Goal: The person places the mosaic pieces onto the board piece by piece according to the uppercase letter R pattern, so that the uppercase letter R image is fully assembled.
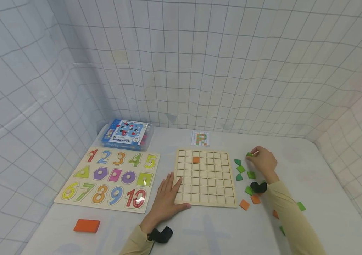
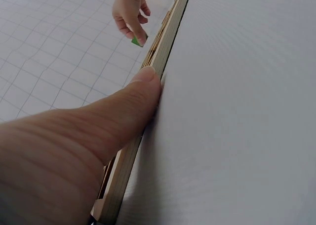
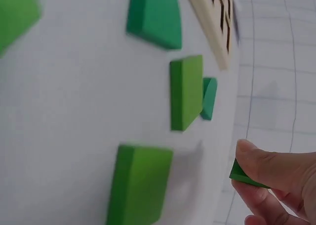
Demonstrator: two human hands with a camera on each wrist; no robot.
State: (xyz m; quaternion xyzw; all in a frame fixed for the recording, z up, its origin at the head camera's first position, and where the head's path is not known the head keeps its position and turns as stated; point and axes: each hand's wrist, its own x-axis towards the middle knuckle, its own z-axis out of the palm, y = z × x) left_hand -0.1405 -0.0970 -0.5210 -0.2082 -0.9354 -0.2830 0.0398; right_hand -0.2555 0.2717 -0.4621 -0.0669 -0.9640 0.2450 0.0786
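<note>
A wooden grid board (image 1: 204, 203) lies in the middle of the table with one orange square tile (image 1: 196, 160) in an upper cell. My left hand (image 1: 165, 202) rests at its lower left corner, fingers straight along the left side. In the left wrist view the thumb (image 2: 131, 106) touches the board's edge. To the right of the board, my right hand (image 1: 263, 161) pinches a small green tile (image 3: 242, 178) between thumb and fingers, raised off the table. Below it lie light green square tiles (image 1: 241, 169) and dark green rounded pieces (image 1: 239, 177).
Behind the board lies a small pattern card (image 1: 200, 138). At left are a number-and-shape puzzle (image 1: 124, 181), a boxed molecule set (image 1: 126, 134) and an orange block (image 1: 86, 226). Orange tiles (image 1: 244, 204) and more green ones (image 1: 301, 206) lie around the right forearm.
</note>
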